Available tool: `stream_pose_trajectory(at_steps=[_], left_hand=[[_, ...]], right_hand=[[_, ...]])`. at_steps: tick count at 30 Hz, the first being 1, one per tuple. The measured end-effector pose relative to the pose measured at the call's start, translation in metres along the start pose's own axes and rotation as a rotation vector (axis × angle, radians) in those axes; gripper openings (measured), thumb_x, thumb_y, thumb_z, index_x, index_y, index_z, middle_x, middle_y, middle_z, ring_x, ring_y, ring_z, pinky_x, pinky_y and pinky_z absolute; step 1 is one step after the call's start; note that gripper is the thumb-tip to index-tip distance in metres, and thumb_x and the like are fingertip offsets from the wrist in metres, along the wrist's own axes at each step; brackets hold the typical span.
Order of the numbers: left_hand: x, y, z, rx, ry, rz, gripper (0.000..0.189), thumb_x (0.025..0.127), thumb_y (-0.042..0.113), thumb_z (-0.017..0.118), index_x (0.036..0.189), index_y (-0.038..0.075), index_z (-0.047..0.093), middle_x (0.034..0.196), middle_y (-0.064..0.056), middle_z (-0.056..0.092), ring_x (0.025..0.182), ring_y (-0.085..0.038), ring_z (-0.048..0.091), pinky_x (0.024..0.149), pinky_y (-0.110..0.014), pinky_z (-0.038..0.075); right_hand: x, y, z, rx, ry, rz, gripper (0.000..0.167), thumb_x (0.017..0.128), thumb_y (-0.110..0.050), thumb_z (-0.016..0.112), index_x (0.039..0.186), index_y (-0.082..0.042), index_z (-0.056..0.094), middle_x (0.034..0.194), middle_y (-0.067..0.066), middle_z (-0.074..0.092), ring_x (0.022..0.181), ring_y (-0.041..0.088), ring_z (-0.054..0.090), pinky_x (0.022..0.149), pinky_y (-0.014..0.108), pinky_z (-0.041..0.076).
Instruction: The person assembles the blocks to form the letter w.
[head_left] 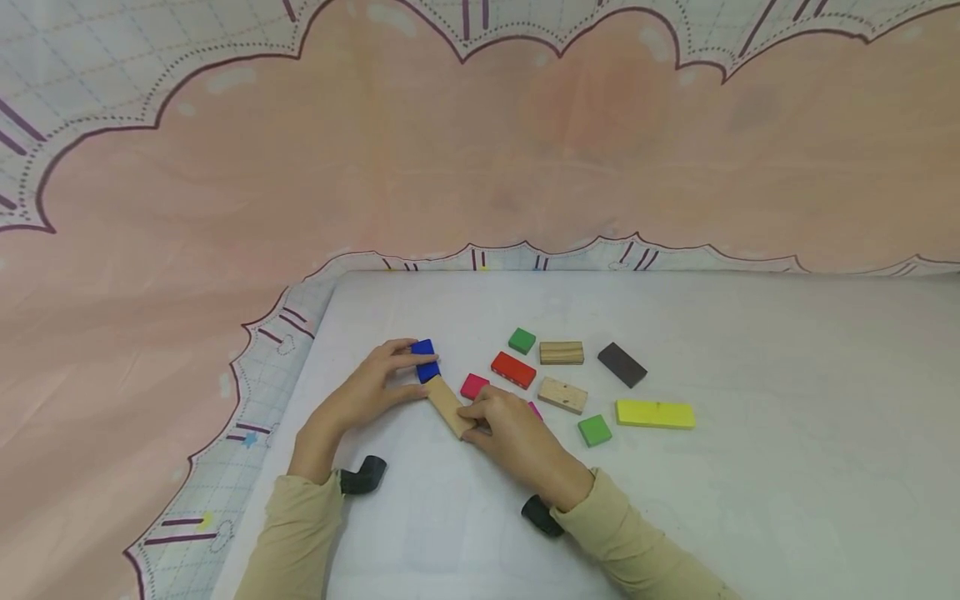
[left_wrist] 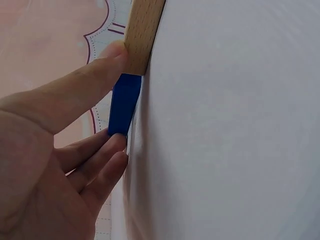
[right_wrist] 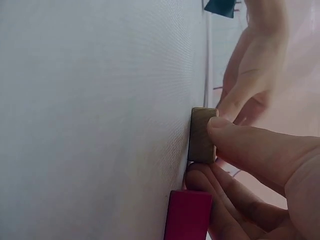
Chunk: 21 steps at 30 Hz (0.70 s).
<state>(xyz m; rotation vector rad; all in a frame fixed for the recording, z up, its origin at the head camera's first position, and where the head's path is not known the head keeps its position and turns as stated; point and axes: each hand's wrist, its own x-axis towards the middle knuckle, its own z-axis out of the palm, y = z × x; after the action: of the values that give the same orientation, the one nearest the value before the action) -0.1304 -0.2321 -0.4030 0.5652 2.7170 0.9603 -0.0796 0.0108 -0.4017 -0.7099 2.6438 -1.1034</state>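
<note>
From the head view: on a white table [head_left: 795, 492], left of centre, a blue block [head_left: 426, 370] end to end with a plain wooden block [head_left: 444, 404], touching, the pair slanting down to the right. Left hand [head_left: 371, 381] bent round the blue block; right hand [head_left: 521, 435] pinching the wooden block's near end. Hands apart, with the pair between.

Only from the left wrist: thumb tip against the wooden block beside the joint, fingertips at the blue block's far end. Only from the right wrist: thumb pressed to one wooden face, a magenta block [right_wrist: 189, 217] right by the fingers.

Only from the head: red block [head_left: 513, 370], black block [head_left: 622, 365] and yellow block [head_left: 655, 414], farther right. Table's left edge near the left hand; open surface between the sleeves [head_left: 296, 533] and rightward past the yellow block; tighter room beyond the right hand, among blocks.
</note>
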Motion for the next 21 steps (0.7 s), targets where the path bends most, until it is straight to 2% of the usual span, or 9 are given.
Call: stream_pose_trajectory(at_steps=[7,13,21], left_hand=[[0.0008,0.0016,0.0018,0.009,0.044,-0.009,0.044,0.089,0.021,0.075,0.131,0.013,0.066,0.149,-0.024,0.042,0.139,-0.047,0.036,0.112,-0.065,0.032],[0.0009,0.0053,0.0025,-0.005,0.048,-0.038,0.041,0.090,0.021,0.074,0.130,0.014,0.066,0.149,-0.023,0.041,0.140,-0.046,0.035,0.113,-0.065,0.031],[0.0033,0.0034,0.0042,0.005,0.063,-0.014,0.037,0.093,0.018,0.070,0.129,0.013,0.067,0.146,-0.023,0.044,0.138,-0.045,0.039,0.112,-0.062,0.034]], right_hand=[[0.0016,0.0005,0.0002,0.013,0.006,0.020,0.032,0.082,-0.013,0.081,0.113,-0.005,0.075,0.086,0.000,0.064,0.076,0.009,0.055,0.065,0.014,0.049],[0.0027,0.0021,0.0014,0.008,0.015,0.018,0.032,0.082,-0.014,0.082,0.112,-0.007,0.076,0.084,-0.004,0.062,0.076,0.008,0.055,0.066,0.015,0.049],[0.0051,0.0035,0.0008,0.023,0.009,0.003,0.033,0.082,-0.014,0.082,0.113,-0.006,0.075,0.085,-0.003,0.063,0.075,0.008,0.055,0.066,0.016,0.049]])
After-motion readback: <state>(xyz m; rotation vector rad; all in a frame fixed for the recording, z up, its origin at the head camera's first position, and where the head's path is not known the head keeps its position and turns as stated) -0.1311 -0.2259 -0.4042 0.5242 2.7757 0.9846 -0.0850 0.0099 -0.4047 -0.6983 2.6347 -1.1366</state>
